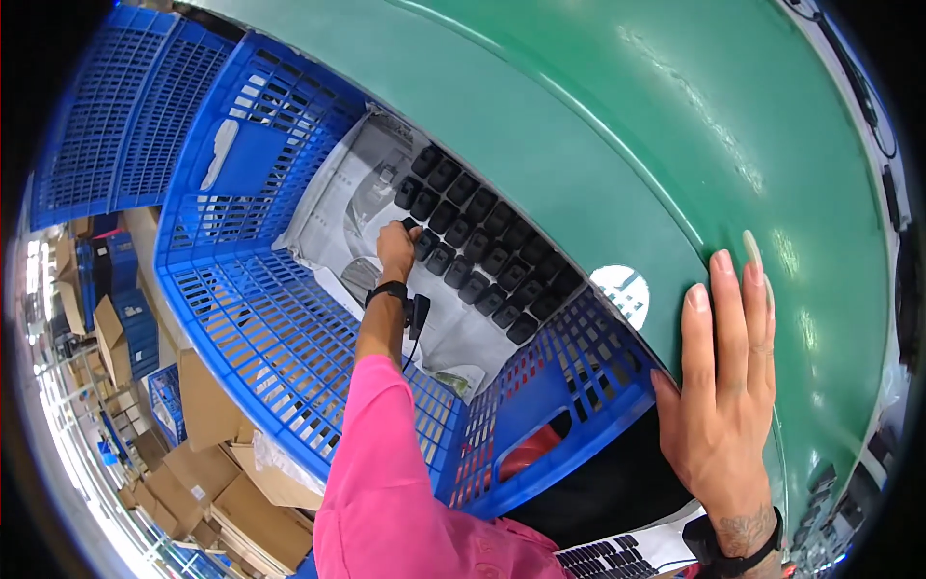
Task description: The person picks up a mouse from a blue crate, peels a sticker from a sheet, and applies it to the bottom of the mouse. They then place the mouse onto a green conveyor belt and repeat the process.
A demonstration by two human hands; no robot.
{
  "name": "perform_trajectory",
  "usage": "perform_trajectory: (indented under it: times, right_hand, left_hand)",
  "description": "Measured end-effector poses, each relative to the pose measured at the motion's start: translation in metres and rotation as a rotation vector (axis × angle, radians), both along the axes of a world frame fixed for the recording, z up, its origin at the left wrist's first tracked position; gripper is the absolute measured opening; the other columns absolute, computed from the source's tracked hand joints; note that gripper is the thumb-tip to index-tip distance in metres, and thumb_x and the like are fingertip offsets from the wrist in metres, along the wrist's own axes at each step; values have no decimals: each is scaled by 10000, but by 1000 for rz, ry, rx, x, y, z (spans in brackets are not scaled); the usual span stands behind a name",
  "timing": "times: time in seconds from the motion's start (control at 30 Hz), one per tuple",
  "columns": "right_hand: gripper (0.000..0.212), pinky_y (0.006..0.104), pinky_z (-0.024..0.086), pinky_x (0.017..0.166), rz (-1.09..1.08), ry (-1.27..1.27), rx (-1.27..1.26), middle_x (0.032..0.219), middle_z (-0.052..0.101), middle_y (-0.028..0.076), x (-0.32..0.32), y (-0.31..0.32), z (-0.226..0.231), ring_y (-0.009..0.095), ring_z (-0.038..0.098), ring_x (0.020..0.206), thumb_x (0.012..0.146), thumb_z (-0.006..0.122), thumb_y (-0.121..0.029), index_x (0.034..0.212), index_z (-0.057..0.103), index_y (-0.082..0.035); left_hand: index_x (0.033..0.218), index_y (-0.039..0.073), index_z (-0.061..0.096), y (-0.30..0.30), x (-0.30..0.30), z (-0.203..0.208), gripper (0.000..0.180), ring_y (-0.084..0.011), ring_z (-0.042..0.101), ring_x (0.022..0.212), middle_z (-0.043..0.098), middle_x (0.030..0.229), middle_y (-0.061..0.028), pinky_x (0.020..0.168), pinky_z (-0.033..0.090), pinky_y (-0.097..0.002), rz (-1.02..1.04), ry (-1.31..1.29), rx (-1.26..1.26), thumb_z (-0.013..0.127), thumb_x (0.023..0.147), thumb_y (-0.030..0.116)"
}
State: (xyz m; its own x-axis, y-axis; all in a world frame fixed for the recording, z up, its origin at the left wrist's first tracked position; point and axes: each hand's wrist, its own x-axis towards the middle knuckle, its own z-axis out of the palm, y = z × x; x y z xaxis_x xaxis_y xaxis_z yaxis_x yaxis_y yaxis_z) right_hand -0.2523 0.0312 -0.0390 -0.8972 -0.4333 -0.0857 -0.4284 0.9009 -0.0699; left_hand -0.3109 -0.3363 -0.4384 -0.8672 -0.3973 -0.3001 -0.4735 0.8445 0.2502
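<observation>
A deep blue plastic basket [318, 365] stands against the green table, with printed paper lining [333, 207] on its floor. Inside, several small black rounded blocks [473, 288] lie in close rows along the table side. My left hand [395, 249] reaches down into the basket, closed at the left end of the rows. Its fingers pinch one small black block [410, 225], which they partly cover. A black device is strapped to that wrist. My right hand [721, 405] rests palm down on the table edge, fingers stretched out, holding nothing.
The green table [579, 106] has a raised ridge and a round white sticker [620, 295]. Another blue basket [121, 106] stands at the far left. Cardboard boxes [193, 482] crowd the lower left. More black pieces [608, 558] lie on white at the bottom edge.
</observation>
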Motion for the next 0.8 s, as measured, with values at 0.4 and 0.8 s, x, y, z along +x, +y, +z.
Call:
perform_trajectory:
  times: [0.4, 0.8]
  right_hand:
    - [724, 476, 295, 1108, 7, 165, -213, 1436, 378, 169, 11, 12, 1, 351, 331, 1360, 680, 694, -38, 1348, 417, -22]
    - [439, 480, 407, 874, -1043, 755, -119, 1099, 513, 220, 195, 222, 36, 364, 493, 1030, 787, 662, -238, 1132, 532, 1]
  left_hand:
    - [992, -50, 568, -37, 14, 19, 366, -487, 582, 905, 622, 929, -299, 796, 458, -528, -421, 61, -4, 506, 911, 302]
    - [1051, -32, 605, 84, 133, 333, 253, -230, 622, 811, 650, 905, -161, 731, 482, -329, -586, 200, 381, 565, 916, 178]
